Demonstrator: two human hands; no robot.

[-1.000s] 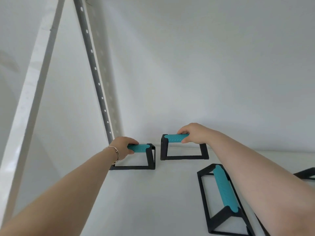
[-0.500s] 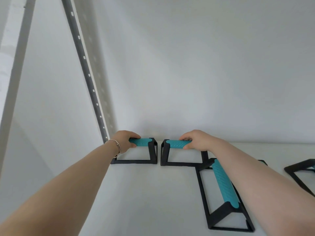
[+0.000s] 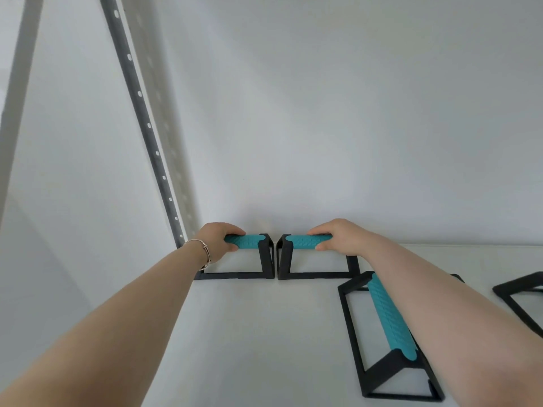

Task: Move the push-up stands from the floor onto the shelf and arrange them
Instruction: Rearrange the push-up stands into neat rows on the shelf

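Push-up stands all sat on the shelf. Nearest stand lay angled, fourth stand cut off at right. At the back, left hand and right hand each clenched a teal grip, left rear stand and right rear stand nearly touching. Arranging step; next probably let go and square up the angled one.
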